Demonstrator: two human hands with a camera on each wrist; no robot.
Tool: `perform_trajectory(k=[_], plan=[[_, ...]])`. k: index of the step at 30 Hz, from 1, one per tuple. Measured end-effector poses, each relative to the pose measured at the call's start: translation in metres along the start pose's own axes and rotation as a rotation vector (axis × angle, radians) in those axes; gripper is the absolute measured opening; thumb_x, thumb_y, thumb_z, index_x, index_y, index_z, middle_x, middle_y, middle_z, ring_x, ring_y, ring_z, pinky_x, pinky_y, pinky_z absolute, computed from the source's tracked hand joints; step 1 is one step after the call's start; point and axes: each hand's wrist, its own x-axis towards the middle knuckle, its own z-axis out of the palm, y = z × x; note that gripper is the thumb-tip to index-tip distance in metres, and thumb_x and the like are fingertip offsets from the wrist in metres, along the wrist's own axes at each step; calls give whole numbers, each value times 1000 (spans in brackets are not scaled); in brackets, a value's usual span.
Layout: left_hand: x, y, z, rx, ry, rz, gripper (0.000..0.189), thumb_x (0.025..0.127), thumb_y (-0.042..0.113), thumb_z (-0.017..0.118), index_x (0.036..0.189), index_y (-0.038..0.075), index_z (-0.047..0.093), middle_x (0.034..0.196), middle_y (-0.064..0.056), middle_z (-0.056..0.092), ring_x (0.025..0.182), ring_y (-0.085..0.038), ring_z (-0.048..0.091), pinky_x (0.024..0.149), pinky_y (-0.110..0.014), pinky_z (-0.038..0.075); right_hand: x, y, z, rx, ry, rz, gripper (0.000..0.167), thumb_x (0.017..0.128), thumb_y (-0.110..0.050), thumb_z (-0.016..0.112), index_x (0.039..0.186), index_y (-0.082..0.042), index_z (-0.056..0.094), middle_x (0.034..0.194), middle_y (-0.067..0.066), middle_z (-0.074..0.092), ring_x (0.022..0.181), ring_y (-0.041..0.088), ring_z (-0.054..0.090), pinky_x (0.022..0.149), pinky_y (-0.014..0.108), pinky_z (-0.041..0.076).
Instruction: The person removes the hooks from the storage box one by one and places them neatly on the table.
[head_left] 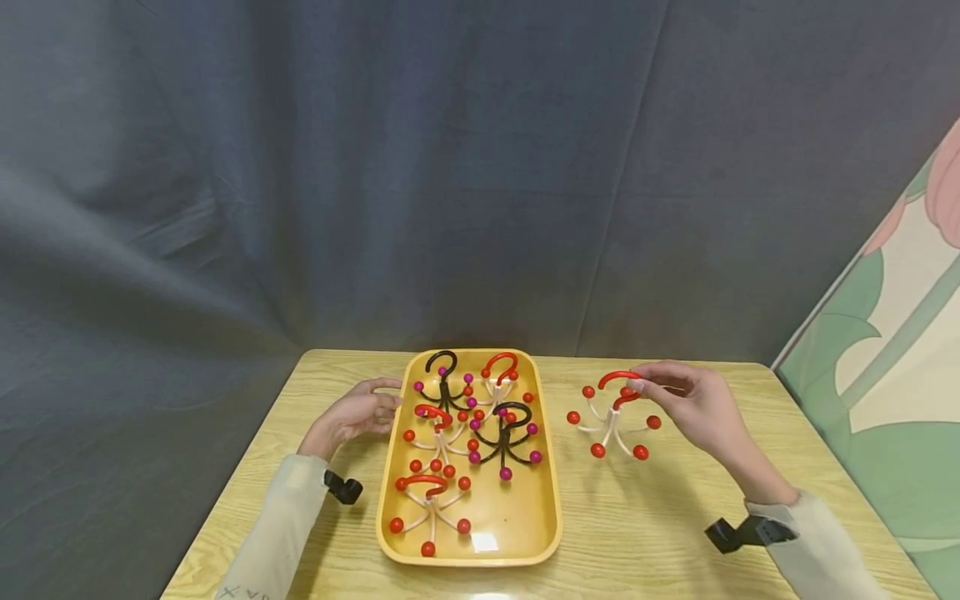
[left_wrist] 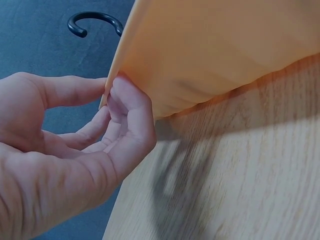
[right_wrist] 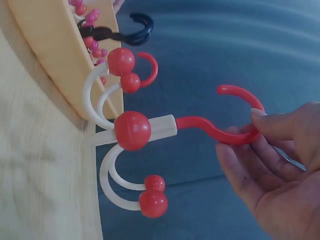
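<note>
My right hand (head_left: 693, 408) pinches the red hook of a multi-arm rotating hanger (head_left: 615, 423) on the right side of the table. This hanger has a white stem and white curved arms tipped with red balls. In the right wrist view its stem (right_wrist: 162, 127) lies sideways, with thumb and fingers on the hook. At the yellow tray (head_left: 517, 525), my left hand (head_left: 360, 414) grips the left rim, thumb on one side and fingers on the other. Inside the tray are three red-and-white hangers (head_left: 432, 504) and two black hangers (head_left: 504, 435) with magenta balls.
The wooden table (head_left: 637, 533) carries the tray near its middle. A dark grey curtain (head_left: 465, 183) hangs behind the table's far edge. On the right stands a panel (head_left: 900, 333) painted with flowers and leaves.
</note>
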Motion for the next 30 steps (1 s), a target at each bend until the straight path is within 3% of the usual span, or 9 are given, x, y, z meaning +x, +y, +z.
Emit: perform_trajectory(k=[5, 12, 20, 27, 30], plan=[[1, 0, 0, 1, 2, 0, 55, 104, 5, 54, 155, 0, 34, 96, -4, 73, 83, -14, 69, 70, -28, 57, 10, 13, 2, 5, 1, 55, 18, 95, -20, 80, 110, -10, 81, 104, 13, 81, 87, -13, 68, 73, 12, 56], [1, -1, -1, 10, 3, 3, 55, 104, 4, 53, 155, -1, 34, 96, -3, 74, 82, -14, 69, 69, -28, 56, 24, 31, 11, -6, 7, 99, 22, 96, -27, 80, 111, -11, 82, 103, 13, 82, 82, -2, 69, 69, 19, 55], [1, 0, -1, 15, 8, 3, 53, 105, 5, 54, 154, -1, 35, 98, -5, 75, 83, -14, 70, 71, -29, 58, 40, 49, 21, 62, -14, 135, 29, 97, -30, 78, 115, -7, 80, 105, 18, 81, 85, 4, 72, 73, 16, 55], [1, 0, 0, 8, 23, -6, 52, 105, 6, 56, 153, 0, 37, 101, -6, 75, 85, -15, 71, 72, -30, 59, 51, 62, 31, 127, -41, 141, 32, 98, -27, 77, 119, -3, 78, 110, 22, 79, 84, -2, 72, 73, 15, 56], [1, 0, 1, 6, 22, -6, 51, 105, 5, 55, 152, 0, 38, 100, -5, 75, 85, -15, 71, 72, -30, 60, 56, 67, 35, 132, -47, 160, 31, 98, -27, 76, 119, -4, 78, 111, 23, 79, 86, 2, 74, 74, 16, 57]])
